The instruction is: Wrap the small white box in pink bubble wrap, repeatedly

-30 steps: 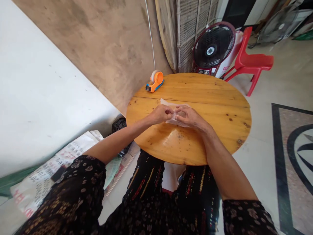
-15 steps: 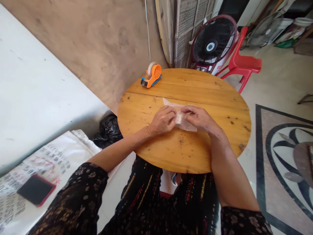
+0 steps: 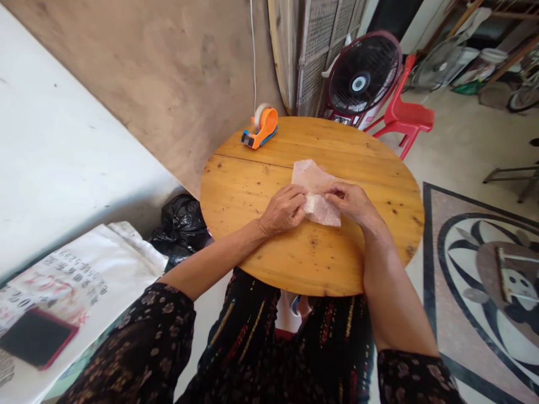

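A thin, translucent pinkish-white sheet (image 3: 310, 174) lies on the round, yellow-brown wooden table (image 3: 309, 269). The curled left hand (image 3: 284, 209) and half-curled right hand (image 3: 352, 203) touch opposite sides, presumably steadying it; pinching cannot be confirmed.

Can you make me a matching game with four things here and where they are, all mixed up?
1. Translucent pinkish sheet
2. Orange-and-blue tape dispenser
3. Red plastic chair
4. Shiny black plastic bag

A. Beside the round dark-red fan
B. Between left hand and right hand
C. Beside white lettered sheeting
D. On round wooden table, near far-left edge

Pairs: 1-B, 2-D, 3-A, 4-C
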`<state>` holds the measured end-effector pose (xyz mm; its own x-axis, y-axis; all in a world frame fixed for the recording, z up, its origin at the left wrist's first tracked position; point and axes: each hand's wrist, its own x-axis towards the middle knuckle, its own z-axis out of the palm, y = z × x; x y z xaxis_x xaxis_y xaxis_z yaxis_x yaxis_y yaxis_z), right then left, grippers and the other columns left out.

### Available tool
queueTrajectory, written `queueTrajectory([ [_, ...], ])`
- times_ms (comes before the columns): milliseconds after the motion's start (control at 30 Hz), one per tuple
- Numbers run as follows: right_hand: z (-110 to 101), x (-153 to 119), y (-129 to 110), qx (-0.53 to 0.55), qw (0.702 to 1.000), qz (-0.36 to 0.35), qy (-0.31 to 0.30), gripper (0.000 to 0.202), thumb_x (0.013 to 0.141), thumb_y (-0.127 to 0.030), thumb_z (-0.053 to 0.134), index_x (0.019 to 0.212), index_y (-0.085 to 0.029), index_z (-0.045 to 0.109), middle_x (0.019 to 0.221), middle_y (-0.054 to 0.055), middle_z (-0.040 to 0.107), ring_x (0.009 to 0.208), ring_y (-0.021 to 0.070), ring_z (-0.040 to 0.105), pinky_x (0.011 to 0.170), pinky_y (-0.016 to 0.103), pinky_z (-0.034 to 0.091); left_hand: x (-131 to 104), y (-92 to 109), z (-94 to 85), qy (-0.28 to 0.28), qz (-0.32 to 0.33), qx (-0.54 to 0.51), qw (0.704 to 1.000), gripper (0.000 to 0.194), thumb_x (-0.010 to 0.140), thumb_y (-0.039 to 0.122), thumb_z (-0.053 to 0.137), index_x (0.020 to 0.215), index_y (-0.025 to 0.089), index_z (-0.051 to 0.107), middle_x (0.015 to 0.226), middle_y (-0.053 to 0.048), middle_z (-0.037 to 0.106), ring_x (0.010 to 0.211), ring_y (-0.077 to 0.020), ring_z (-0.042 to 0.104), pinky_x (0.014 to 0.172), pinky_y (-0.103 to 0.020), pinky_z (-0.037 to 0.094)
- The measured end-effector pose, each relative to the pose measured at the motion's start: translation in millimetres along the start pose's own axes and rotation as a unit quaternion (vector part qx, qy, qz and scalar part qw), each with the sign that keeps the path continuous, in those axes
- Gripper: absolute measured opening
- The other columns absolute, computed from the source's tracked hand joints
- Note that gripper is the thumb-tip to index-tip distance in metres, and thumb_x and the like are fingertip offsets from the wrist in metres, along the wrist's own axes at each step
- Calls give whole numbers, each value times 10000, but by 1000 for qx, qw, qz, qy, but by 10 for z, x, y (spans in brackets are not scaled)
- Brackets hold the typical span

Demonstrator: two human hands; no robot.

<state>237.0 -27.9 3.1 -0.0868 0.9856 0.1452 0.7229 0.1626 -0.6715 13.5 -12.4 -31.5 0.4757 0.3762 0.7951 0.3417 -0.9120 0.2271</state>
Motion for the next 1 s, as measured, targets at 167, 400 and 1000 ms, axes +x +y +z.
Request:
queueTrajectory([
  [167, 25, -4, -30, -88, 992, 20, 89, 173, 770, -298, 575, 841, -190, 689, 961, 88, 685, 797, 212, 627, 779, 374, 489, -10, -16, -4, -7, 1, -19, 1000, 132, 769, 68, 509, 825, 167, 576, 1043, -123, 683, 1032, -223, 638, 896, -380, 550],
  [400, 16, -61, 80, -128, 978, 104, 127, 510, 715, -416, 672, 1152, -168, 586, 1107, 148, 657, 912, 276, 636, 849, 452, 502, -18, -52, -5, -8, 3, -66, 998, 144, 771, 54, 480, 826, 152, 569, 1047, -159, 681, 1048, -226, 634, 919, -380, 547],
  [1000, 112, -338, -64, -107, 968, 200, 103, 853, 696, -593, 669, 1365, -93, 499, 1187, 196, 631, 998, 305, 643, 908, 472, 495, 6, -113, 14, -40, 1, -84, 996, 175, 750, 74, 488, 879, 141, 585, 1039, -161, 684, 1055, -265, 622, 957, -431, 518],
])
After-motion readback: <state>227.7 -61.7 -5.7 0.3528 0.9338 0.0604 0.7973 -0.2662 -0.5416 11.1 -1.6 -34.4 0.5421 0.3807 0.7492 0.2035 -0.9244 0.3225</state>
